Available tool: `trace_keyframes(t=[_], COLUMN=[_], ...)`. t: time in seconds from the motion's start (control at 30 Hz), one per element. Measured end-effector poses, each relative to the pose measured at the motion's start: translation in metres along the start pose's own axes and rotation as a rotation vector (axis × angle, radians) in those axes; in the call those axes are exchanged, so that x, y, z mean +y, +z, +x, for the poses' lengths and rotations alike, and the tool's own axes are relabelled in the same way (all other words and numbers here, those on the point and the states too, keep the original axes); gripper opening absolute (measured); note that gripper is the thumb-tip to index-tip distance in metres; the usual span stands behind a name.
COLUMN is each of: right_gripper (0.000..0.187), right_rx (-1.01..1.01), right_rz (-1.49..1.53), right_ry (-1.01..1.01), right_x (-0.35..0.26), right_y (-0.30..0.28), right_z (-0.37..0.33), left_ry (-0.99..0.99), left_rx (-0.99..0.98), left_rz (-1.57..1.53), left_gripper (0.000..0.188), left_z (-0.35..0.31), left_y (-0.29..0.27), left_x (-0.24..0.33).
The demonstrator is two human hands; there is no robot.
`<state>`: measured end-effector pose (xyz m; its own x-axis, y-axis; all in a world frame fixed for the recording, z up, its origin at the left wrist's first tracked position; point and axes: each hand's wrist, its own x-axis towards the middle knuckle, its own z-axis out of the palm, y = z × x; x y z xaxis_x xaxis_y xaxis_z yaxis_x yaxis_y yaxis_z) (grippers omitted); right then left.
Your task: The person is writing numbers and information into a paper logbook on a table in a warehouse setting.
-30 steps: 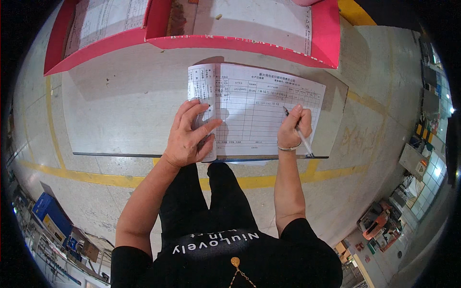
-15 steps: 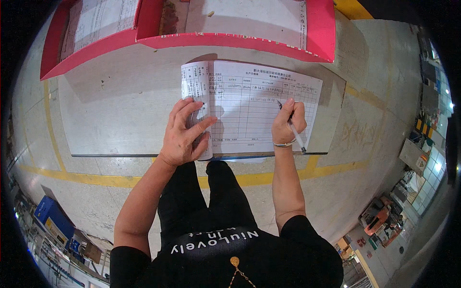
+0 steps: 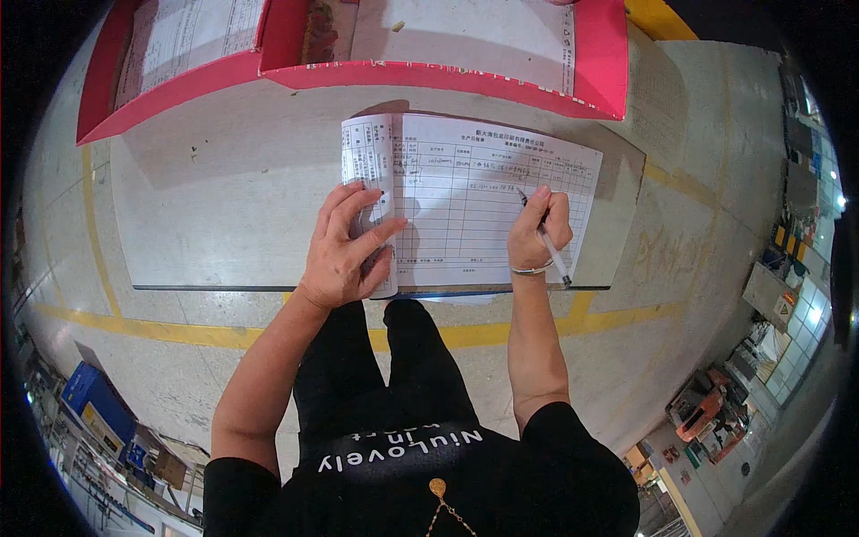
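Observation:
A form booklet (image 3: pixel 501 237) with printed tables lies open near the table's front edge, its left pages (image 3: pixel 362 148) curled back. My left hand (image 3: pixel 344 242) rests over that curled part, fingers spread, with the thumb reaching onto the ruled page. In my right hand (image 3: pixel 539 228) a pen (image 3: pixel 555 255) with a clear barrel and dark ends is pinched, its tip at the page's right half. Handwriting fills some upper rows of the form. A bangle circles my right wrist.
Pink-red open boxes (image 3: pixel 447 79) line the table's far side, with papers (image 3: pixel 456 36) inside. The grey tabletop (image 3: pixel 224 215) has a dark front edge. Yellow lines (image 3: pixel 483 335) mark the floor. A blue machine (image 3: pixel 98 407) stands at lower left and an orange machine (image 3: pixel 702 412) at lower right.
The pen tip and my right hand have shifted very slightly. My left hand stays on the booklet. Something skin-toned shows at the top edge, above the right-hand box.

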<state>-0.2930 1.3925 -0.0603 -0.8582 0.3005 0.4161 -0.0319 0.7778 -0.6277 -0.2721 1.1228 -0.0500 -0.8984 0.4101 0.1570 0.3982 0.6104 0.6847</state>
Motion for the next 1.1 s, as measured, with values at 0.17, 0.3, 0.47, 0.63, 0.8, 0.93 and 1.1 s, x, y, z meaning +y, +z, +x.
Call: trace_keyframes(t=[0.17,0.3,0.47,0.63,0.8,0.93,1.1], right_gripper=[0.032,0.032,0.033,0.032,0.032,0.031,0.032], right_rx=[0.046,-0.001,0.065,0.044,0.050,0.052,0.040], right_rz=[0.022,0.007,0.006,0.005,0.003,0.001,0.001], right_ry=[-0.016,0.030,0.022,0.049,0.035,0.027,0.045], right_x=[0.0007,0.0012,0.0000,-0.0006,0.0000,-0.0009,0.0001], right_y=[0.0017,0.0003,0.0016,0.0018,0.0025,0.0019,0.0010], right_z=[-0.0005,-0.0011,-0.0008,0.0002,0.0003,-0.0001,-0.0010], left_ry=[0.009,-0.006,-0.019,-0.007,0.001,-0.005,-0.008], left_rx=[0.007,-0.013,-0.014,-0.005,0.006,-0.005,-0.010], left_rz=[0.005,0.008,0.001,0.006,0.009,0.006,0.012], left_gripper=[0.037,0.039,0.039,0.037,0.037,0.036,0.038], left_z=[-0.0002,-0.0005,-0.0006,-0.0007,0.0000,-0.0011,-0.0011], left_y=[0.0008,-0.0003,-0.0003,0.0008,0.0004,0.0001,-0.0004], left_x=[0.0000,0.0008,0.0008,-0.0001,0.0001,-0.0006,-0.0006])
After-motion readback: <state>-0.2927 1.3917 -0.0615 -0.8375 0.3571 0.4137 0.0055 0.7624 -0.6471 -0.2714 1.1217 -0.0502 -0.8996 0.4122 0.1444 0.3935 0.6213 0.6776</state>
